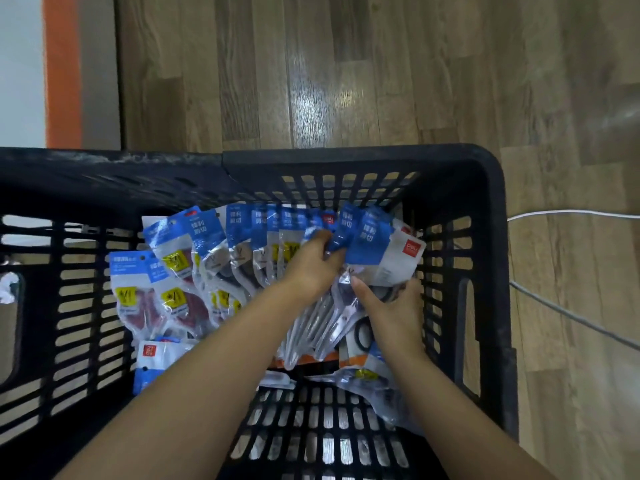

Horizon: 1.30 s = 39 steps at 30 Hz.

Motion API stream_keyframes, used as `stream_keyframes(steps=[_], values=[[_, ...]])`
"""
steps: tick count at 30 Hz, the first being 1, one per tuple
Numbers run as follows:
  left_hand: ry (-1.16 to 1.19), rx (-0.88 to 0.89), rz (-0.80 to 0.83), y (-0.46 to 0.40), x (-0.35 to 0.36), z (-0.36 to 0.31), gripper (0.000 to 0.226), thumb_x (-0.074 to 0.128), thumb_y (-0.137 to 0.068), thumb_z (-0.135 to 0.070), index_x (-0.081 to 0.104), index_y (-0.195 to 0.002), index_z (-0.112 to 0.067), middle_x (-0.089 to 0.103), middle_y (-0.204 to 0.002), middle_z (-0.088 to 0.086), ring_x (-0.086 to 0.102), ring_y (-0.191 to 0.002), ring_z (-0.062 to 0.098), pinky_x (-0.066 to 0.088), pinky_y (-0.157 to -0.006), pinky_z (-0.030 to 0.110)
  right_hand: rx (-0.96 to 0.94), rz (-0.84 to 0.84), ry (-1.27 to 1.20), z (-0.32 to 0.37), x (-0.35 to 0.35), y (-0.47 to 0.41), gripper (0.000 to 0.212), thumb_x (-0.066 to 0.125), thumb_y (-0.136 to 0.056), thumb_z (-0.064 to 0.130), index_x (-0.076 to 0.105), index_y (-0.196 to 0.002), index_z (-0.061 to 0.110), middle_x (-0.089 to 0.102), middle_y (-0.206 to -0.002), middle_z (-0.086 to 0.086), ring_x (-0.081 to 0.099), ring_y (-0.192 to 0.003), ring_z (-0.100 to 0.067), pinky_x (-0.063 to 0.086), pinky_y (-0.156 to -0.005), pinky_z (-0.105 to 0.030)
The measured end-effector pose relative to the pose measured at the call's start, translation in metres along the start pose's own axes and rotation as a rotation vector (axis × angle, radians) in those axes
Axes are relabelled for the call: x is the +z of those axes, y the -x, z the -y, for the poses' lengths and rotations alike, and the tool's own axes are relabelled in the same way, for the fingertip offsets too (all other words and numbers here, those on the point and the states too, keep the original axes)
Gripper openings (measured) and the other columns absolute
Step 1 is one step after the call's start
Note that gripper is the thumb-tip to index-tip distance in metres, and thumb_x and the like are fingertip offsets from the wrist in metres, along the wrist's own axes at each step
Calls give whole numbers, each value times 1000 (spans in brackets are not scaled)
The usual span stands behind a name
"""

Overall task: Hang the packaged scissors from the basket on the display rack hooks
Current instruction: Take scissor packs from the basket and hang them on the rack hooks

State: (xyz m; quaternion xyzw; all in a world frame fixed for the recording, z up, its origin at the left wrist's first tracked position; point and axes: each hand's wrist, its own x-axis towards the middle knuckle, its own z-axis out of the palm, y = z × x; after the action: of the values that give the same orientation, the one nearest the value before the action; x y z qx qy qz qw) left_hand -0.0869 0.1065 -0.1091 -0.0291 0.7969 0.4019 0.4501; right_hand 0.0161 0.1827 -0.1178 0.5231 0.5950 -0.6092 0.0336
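Note:
A black slatted plastic basket (491, 209) fills the lower view. Inside lie several packaged scissors (207, 258) in clear bags with blue and white header cards, fanned across the far half. My left hand (311, 261) reaches into the middle of the fan, its fingers curled round the blue top of one pack (341, 225). My right hand (394, 313) grips the lower part of the packs at the right side (384, 258), thumb on top. No display rack or hooks are in view.
Wooden floor (346, 81) lies beyond the basket. An orange and white panel (62, 71) stands at the far left. A white cable (568, 213) and a grey cable (568, 313) run over the floor to the right of the basket.

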Motion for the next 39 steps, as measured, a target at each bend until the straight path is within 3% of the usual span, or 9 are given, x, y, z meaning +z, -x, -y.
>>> stream_keyframes(steps=[4,8,12,16,18,24,29,33,39], values=[[159,-46,-30,11,2,8,28,46,-97,-8,49,-123,1,59,-120,22,60,-89,17,44,-59,6,119,95,-173,-1,-2,7,24,65,-86,15,50,-104,22,61,-113,3,59,-99,-7,48,-79,-19],[241,-100,-57,31,0,18,28,45,-98,-13,53,-123,-1,61,-116,15,55,-95,16,43,-66,9,193,86,-173,-1,-7,25,36,60,-90,21,52,-124,21,60,-123,3,57,-112,-15,46,-96,-36],[301,-182,-148,63,-21,23,31,42,-100,-22,50,-123,-4,59,-106,9,57,-103,25,42,-71,23,176,121,-128,11,-10,48,24,57,-92,18,54,-115,25,64,-115,5,61,-101,-10,49,-83,-27],[335,-169,-222,109,-63,12,24,44,-98,-23,52,-115,-8,54,-100,8,55,-88,18,37,-57,10,124,175,18,47,4,79,14,59,-90,26,56,-104,24,65,-109,0,62,-94,-15,51,-73,-31],[380,-133,-254,137,-91,-3,15,50,-96,-19,52,-109,-12,53,-86,1,51,-78,13,39,-53,9,74,233,45,80,19,100,12,60,-90,28,58,-101,25,66,-102,2,63,-93,-17,53,-81,-37],[523,23,-457,258,-206,-77,18,60,-90,-10,59,-108,-11,64,-82,-5,59,-65,-2,45,-56,8,-165,547,19,233,64,201,32,69,-82,35,60,-104,15,64,-90,0,60,-75,-7,46,-63,-16],[536,199,-779,419,-312,-172,14,60,-90,-10,61,-104,-7,65,-76,-2,59,-60,1,44,-57,13,-441,840,68,400,73,335,17,60,-90,12,57,-103,1,58,-98,-35,56,-69,-27,45,-54,-12],[509,370,-1064,579,-369,-246,4,63,-89,-15,59,-87,-15,61,-70,1,56,-55,-2,47,-57,18,-843,982,101,526,63,475,8,63,-88,13,62,-94,18,66,-93,-22,61,-74,-21,50,-67,-26],[622,528,-1400,796,-389,-281,9,60,-91,-13,56,-83,-15,56,-60,-5,50,-53,10,41,-55,26,-1207,1180,-3,613,16,677,10,64,-87,14,61,-96,11,68,-89,-6,59,-69,-4,42,-62,-10]])
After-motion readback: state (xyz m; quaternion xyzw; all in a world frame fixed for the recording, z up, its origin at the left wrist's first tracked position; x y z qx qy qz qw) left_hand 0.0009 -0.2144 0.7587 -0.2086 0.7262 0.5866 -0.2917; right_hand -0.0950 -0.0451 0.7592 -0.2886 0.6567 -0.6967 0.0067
